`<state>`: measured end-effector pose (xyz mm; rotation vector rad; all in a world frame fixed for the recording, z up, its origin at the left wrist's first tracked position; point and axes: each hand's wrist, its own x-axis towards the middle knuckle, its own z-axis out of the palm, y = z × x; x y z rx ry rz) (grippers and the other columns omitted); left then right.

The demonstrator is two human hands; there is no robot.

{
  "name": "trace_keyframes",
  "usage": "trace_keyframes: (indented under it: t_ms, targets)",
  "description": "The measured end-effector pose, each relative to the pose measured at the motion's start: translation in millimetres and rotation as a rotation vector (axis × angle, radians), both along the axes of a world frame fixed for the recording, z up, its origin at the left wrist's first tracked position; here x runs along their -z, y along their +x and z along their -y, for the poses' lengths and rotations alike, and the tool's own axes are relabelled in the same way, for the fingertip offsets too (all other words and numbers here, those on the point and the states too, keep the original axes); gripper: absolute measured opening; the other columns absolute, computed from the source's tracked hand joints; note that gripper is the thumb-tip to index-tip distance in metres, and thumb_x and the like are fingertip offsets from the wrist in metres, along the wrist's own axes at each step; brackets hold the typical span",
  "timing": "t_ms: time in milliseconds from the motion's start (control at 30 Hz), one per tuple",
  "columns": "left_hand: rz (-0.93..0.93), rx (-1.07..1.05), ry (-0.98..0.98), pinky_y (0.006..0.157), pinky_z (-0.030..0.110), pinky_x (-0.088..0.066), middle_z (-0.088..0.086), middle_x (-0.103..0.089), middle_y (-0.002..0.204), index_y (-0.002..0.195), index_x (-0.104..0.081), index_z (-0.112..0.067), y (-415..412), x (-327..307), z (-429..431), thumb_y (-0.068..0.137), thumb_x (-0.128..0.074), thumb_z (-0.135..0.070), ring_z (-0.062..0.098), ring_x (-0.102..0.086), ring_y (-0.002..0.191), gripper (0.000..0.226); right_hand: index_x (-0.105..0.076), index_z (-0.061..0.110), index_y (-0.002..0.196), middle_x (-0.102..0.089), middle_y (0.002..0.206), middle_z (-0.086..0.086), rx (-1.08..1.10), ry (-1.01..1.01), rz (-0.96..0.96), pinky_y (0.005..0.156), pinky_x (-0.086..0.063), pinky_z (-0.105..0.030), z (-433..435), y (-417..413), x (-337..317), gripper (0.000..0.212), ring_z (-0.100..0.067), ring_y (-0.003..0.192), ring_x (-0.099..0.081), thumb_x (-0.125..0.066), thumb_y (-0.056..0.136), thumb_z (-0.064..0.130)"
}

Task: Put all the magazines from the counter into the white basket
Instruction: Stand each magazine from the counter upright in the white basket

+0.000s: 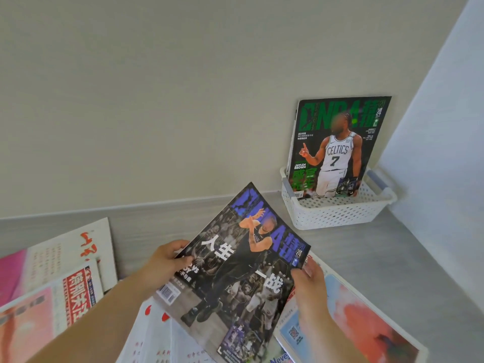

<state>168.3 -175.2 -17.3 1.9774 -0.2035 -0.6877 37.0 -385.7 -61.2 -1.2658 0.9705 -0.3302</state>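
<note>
1. Blue magazine (235, 271): held tilted above the counter (379, 258), cover up, in front of the person and well apart from the white basket (337, 213).
2. Left hand (167, 260): pinches the blue magazine's left edge, thumb on the cover and fingers beneath.
3. Right hand (310, 281): grips the right edge, fingers curled round it.
4. White basket: stands at the far right corner of the counter, against the wall (183, 100).
5. Green magazine (337, 145): stands upright in the basket, leaning on the wall.
6. Red-and-white magazines (52, 284): lie overlapping on the counter at left.
7. Pink-and-blue magazine (366, 323): lies flat at right, partly under the blue magazine.
</note>
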Motion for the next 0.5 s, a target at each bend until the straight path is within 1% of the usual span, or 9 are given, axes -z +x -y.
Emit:
trace_keyframes:
  t_ms: [67, 133, 167, 200, 267, 367, 433, 467, 500]
  targets:
    - [-0.034, -0.073, -0.059, 0.057, 0.028, -0.048, -0.005, -0.070, 0.058, 0.081, -0.060, -0.022, -7, 3, -5, 0.083, -0.057, -0.002, 0.016, -0.064, 0.059, 0.020, -0.055, 0.011, 0.103, -0.063, 0.099, -0.012, 0.020, 0.121, 0.044, 0.074, -0.045, -0.033, 3, 3, -3, 0.022, -0.023, 0.086, -0.060, -0.049, 0.083, 0.003]
    - [-0.072, -0.130, -0.111, 0.061, 0.032, -0.049, -0.002, -0.071, 0.059, 0.082, -0.061, -0.017, -13, 4, -9, 0.082, -0.056, 0.000, 0.023, -0.063, 0.061, 0.017, -0.056, 0.008, 0.101, -0.066, 0.090, -0.014, -0.030, 0.315, 0.086, 0.067, -0.048, -0.034, 0, 4, -6, 0.018, -0.026, 0.080, -0.062, -0.051, 0.085, 0.003]
    - [-0.087, -0.154, -0.138, 0.061, 0.032, -0.049, -0.001, -0.071, 0.058, 0.082, -0.062, -0.016, -15, 4, -11, 0.082, -0.056, 0.001, 0.024, -0.063, 0.061, 0.017, -0.056, 0.008, 0.100, -0.067, 0.088, -0.013, -0.067, 0.378, 0.092, 0.064, -0.048, -0.034, -2, 3, -8, 0.017, -0.027, 0.078, -0.063, -0.052, 0.084, 0.003]
    - [-0.094, -0.173, -0.159, 0.060, 0.032, -0.049, 0.000, -0.071, 0.058, 0.083, -0.062, -0.017, -17, 4, -11, 0.082, -0.056, 0.001, 0.024, -0.063, 0.061, 0.018, -0.058, 0.009, 0.097, -0.068, 0.084, -0.012, -0.102, 0.394, 0.091, 0.061, -0.048, -0.033, -4, 3, -10, 0.016, -0.027, 0.076, -0.064, -0.054, 0.083, 0.002]
    - [-0.082, -0.196, -0.171, 0.058, 0.030, -0.048, 0.001, -0.071, 0.060, 0.085, -0.061, -0.018, -21, 1, -10, 0.083, -0.055, 0.000, 0.023, -0.063, 0.060, 0.019, -0.060, 0.009, 0.095, -0.068, 0.083, -0.011, -0.149, 0.373, 0.099, 0.060, -0.048, -0.033, -2, 3, -17, 0.016, -0.027, 0.076, -0.064, -0.057, 0.081, 0.001]
    - [-0.051, -0.184, -0.165, 0.054, 0.028, -0.047, 0.003, -0.069, 0.068, 0.083, -0.058, -0.017, -26, -4, -4, 0.082, -0.055, 0.003, 0.019, -0.063, 0.058, 0.021, -0.064, 0.008, 0.091, -0.069, 0.078, -0.010, -0.221, 0.310, 0.140, 0.068, -0.050, -0.036, 8, 3, -35, 0.014, -0.029, 0.078, -0.063, -0.058, 0.080, 0.000]
    - [-0.040, -0.187, -0.181, 0.055, 0.028, -0.045, 0.005, -0.067, 0.070, 0.080, -0.055, -0.015, -29, -6, 1, 0.081, -0.054, 0.008, 0.020, -0.061, 0.059, 0.023, -0.065, 0.011, 0.082, -0.070, 0.071, -0.005, -0.272, 0.233, 0.194, 0.078, -0.048, -0.039, 15, 2, -51, 0.015, -0.027, 0.078, -0.062, -0.059, 0.079, -0.002]
    - [-0.029, -0.188, -0.201, 0.056, 0.028, -0.044, 0.006, -0.065, 0.071, 0.079, -0.055, -0.014, -31, -7, 5, 0.081, -0.053, 0.010, 0.020, -0.060, 0.060, 0.025, -0.065, 0.013, 0.079, -0.070, 0.069, -0.002, -0.304, 0.199, 0.220, 0.080, -0.048, -0.039, 19, 2, -59, 0.016, -0.026, 0.079, -0.062, -0.059, 0.079, -0.002]
    - [-0.015, -0.183, -0.216, 0.057, 0.027, -0.044, 0.006, -0.063, 0.072, 0.078, -0.055, -0.014, -32, -10, 9, 0.081, -0.052, 0.011, 0.019, -0.059, 0.062, 0.026, -0.065, 0.014, 0.078, -0.071, 0.068, 0.000, -0.344, 0.174, 0.251, 0.078, -0.049, -0.038, 24, 1, -69, 0.018, -0.024, 0.077, -0.064, -0.059, 0.079, -0.002]
